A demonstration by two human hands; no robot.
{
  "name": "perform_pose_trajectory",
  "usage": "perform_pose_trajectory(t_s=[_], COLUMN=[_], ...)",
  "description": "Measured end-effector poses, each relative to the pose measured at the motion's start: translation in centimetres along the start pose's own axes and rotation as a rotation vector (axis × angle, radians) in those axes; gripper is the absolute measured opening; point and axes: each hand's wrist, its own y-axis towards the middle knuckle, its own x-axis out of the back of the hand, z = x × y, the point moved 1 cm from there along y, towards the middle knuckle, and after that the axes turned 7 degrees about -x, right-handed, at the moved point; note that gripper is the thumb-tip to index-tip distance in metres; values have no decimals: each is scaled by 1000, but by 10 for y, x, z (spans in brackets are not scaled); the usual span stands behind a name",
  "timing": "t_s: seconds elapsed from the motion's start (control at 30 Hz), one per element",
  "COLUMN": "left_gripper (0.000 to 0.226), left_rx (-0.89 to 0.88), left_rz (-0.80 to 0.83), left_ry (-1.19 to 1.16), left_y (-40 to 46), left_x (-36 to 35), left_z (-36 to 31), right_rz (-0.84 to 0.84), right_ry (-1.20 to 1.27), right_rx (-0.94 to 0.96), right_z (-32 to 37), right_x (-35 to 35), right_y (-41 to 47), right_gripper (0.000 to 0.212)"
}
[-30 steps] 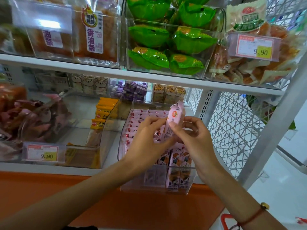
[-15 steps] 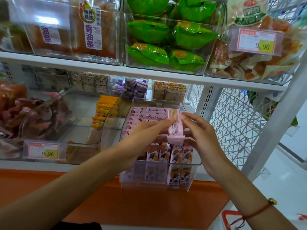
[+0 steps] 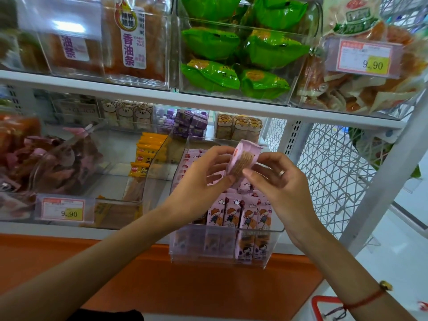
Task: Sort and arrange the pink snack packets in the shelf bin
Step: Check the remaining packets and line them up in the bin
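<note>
You are holding one pink packet (image 3: 240,162) tilted above the clear bin (image 3: 273,230), your left hand (image 3: 203,181) pinching its lower end with curled fingers and your right hand (image 3: 281,185) gripping its upper end and side between thumb and fingers. Below it, more packets (image 3: 240,214) are standing upright in a row at the bin's front, while others are lying stacked toward its back on the shelf (image 3: 58,232).
</note>
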Motion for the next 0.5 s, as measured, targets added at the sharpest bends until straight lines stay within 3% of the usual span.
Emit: perform_pose_trajectory(t_s=[0.07,0.2,0.33,0.43,0.5], left_gripper=[38,43,52,72,68], left_rx=[46,222,268,183,91], left_rz=[-24,-202,-213,-259,-225], left_ry=[-56,-282,-364,-268,-172], left_y=[0,1,0,1,2], left_x=[0,-1,-5,1,5], left_z=[2,6,6,6,4], right_rz=[12,105,30,-9,-3], right_ry=[-13,-241,-347,-339,-244], right_rx=[19,17,95,97,29], right_z=[1,1,-1,2,2], right_x=[-1,-8,-11,-2,4], right_y=[0,-4,-5,-2,-2], right_gripper=[30,60,45,37,36])
